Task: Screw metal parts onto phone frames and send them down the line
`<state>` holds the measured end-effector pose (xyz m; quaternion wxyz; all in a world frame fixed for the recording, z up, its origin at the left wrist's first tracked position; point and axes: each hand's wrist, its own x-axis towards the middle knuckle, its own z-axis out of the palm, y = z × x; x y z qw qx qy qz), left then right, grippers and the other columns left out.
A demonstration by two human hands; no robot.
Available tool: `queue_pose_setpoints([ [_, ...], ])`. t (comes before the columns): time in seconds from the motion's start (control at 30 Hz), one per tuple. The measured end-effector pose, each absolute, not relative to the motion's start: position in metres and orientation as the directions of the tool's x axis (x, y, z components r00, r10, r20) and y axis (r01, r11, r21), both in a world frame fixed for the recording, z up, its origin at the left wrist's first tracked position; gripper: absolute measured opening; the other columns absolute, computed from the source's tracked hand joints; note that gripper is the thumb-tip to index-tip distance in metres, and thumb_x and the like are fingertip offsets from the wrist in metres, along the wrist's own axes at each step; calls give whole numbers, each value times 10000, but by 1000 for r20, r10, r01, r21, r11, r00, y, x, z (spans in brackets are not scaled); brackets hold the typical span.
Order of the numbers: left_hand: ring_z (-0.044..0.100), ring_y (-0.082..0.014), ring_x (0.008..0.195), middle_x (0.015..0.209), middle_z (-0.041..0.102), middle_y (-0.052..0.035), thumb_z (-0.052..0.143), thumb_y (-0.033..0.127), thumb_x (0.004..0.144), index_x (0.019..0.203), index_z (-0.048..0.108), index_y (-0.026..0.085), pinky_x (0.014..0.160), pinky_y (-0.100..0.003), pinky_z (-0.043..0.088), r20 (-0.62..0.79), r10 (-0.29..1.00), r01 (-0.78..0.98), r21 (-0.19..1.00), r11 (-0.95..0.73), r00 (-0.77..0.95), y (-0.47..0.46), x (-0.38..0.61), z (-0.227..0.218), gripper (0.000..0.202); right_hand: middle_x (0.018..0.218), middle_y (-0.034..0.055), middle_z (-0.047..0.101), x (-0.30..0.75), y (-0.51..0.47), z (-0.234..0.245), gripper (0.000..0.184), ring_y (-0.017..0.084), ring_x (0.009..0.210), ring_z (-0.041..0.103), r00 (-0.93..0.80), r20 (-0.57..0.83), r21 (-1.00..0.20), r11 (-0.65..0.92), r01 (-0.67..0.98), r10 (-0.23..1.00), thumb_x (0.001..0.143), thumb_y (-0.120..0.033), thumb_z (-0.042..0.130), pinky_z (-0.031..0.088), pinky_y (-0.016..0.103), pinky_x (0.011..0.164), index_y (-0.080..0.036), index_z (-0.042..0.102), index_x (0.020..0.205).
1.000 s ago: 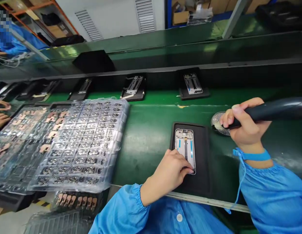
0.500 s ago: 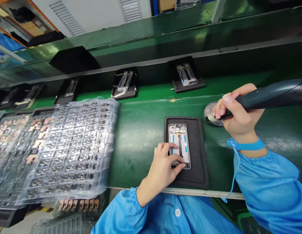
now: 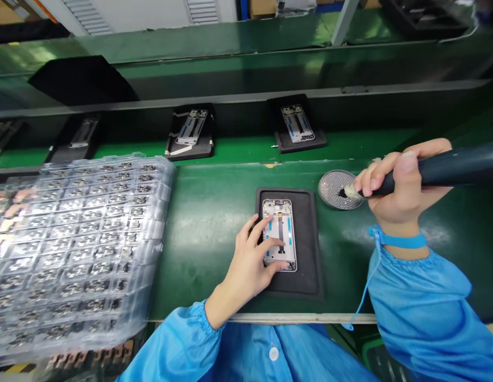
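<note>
At the green bench point(image 3: 202, 239), left hand point(image 3: 248, 260) splays loosely over phone frame point(image 3: 286, 228), right hand point(image 3: 401, 188) grasps dark tool point(image 3: 465, 165)

The tabletop point(image 3: 206, 212) is green and a little shiny, with a pale strip point(image 3: 310, 318) along its front edge. Near this edge lies 1 black pad point(image 3: 305, 239), and on the pad lies 1 phone frame point(image 3: 285, 233), with the inner side up. Just beside the pad, to its right, is 1 round silver dish point(image 3: 331, 185). At the left, a stack of clear trays point(image 3: 161, 212) seems to rest on the tabletop, but its underside is hidden. Behind, on a brighter green band point(image 3: 238, 151), dark trays point(image 3: 204, 148) lie in a row.
</note>
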<state>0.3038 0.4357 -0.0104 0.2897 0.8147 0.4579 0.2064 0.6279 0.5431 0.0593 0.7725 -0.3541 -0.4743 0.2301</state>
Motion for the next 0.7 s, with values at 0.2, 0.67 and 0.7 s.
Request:
queue_pose_setpoints([
  [0.2, 408, -554, 1917, 1953, 625, -148, 1203, 356, 881, 1455, 926, 312, 1486, -850, 520, 80, 810, 554, 690, -465, 580, 494, 322, -10, 639, 573, -128, 574, 637, 546, 48, 577, 138, 380, 466, 459, 530, -812, 583, 33, 713, 984, -640, 1081, 517, 272, 420, -308, 610, 1010],
  [0.67, 386, -530, 1959, 2011, 579, -120, 1142, 457, 967, 1609, 864, 330, 1473, -785, 577, 17, 807, 589, 673, -446, 591, 497, 320, -2, 711, 607, -115, 589, 640, 542, 38, 562, 159, 403, 524, 419, 467, -859, 513, 5, 778, 1051, -626, 1072, 553, 310, 427, -316, 603, 1029],
  [0.7, 389, -525, 1959, 2018, 571, -118, 1128, 456, 980, 1629, 854, 331, 1468, -777, 586, 14, 809, 596, 668, -445, 588, 495, 320, -2, 715, 611, -116, 585, 639, 542, 38, 556, 157, 402, 522, 414, 471, -857, 515, 6, 779, 1061, -619, 1065, 555, 310, 423, -315, 601, 1028],
])
